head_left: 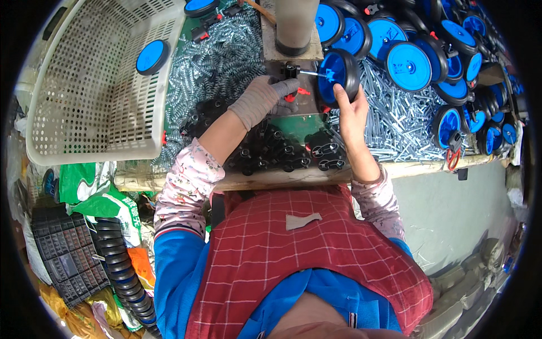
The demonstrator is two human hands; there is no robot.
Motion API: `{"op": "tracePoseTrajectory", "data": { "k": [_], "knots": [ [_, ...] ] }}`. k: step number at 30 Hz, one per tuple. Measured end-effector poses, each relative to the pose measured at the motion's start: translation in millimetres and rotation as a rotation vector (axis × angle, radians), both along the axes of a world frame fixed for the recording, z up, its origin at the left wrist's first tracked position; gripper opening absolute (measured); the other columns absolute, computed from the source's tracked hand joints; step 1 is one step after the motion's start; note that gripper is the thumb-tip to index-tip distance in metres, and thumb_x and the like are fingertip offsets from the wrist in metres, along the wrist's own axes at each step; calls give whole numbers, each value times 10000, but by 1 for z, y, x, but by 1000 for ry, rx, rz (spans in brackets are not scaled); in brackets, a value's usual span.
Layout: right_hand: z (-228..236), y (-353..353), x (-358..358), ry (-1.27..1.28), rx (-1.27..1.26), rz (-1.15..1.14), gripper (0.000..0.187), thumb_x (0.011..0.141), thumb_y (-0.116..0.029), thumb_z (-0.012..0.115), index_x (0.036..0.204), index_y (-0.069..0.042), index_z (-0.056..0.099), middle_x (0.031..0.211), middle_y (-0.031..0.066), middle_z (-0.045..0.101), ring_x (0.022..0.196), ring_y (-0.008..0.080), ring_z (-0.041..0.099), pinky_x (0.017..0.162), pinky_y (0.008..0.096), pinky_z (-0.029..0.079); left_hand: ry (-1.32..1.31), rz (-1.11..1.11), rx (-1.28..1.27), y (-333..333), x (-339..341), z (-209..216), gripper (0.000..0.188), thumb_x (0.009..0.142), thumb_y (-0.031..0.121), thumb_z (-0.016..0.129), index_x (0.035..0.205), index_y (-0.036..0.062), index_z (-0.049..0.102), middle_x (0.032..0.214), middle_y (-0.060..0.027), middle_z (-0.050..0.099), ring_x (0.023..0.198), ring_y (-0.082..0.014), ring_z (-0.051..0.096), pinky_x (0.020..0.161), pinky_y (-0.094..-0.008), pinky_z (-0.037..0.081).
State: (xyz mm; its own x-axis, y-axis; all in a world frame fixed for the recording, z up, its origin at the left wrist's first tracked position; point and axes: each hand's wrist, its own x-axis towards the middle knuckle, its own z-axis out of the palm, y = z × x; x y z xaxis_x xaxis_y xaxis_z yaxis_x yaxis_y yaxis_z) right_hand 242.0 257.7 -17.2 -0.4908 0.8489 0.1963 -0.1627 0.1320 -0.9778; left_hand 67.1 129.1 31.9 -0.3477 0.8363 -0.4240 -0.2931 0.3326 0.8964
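Observation:
My right hand [353, 113], bare, grips a blue wheel with a black tyre [338, 68], thumb against the blue hub. A metal pin [312, 73] runs level from the hub toward a small black plastic bracket [291, 70]. My left hand [270, 97], in a grey glove with fingers curled, holds this bracket from below; its fingertips are partly hidden. Small red clips [303, 91] show beside the gloved fingers. Just nearer on the bench lie several black plastic brackets [282, 152].
Loose springs [220, 68] heap at left beside a white basket [101, 144] with one wheel. Long metal pins [389, 118] cover the right side, below piled blue wheels [409, 66]. A thick post [294, 25] stands behind my hands. Red-handled scissors [453, 158] hang at the right edge.

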Motion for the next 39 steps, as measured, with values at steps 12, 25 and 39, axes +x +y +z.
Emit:
{"op": "tracePoseTrajectory", "data": {
  "k": [12,25,39],
  "knots": [
    [27,-21,-22,-265,464,106,724,859,-165,743,1453,63,397,1303,231,603,1196,300,610,1018,367,461,632,-71,35,-44,-100,48,467,944,419,659,1118,-15,665,982,-103,719,828,-188,719,672,-290,571],
    [154,216,53,2,273,107,265,991,-257,572,1050,-27,691,974,78,703,883,226,672,816,357,532,365,828,-251,-145,-465,-112,676,774,353,857,1190,-124,619,1205,-230,647,1005,-329,680,791,-442,600],
    [14,78,66,-879,1170,746,33,807,-96,696,802,-76,670,932,46,634,952,249,624,813,357,521,156,425,316,-108,-61,26,594,990,296,572,1443,-60,424,1370,-204,555,1233,-280,579,1070,-406,467]
  ]
}}
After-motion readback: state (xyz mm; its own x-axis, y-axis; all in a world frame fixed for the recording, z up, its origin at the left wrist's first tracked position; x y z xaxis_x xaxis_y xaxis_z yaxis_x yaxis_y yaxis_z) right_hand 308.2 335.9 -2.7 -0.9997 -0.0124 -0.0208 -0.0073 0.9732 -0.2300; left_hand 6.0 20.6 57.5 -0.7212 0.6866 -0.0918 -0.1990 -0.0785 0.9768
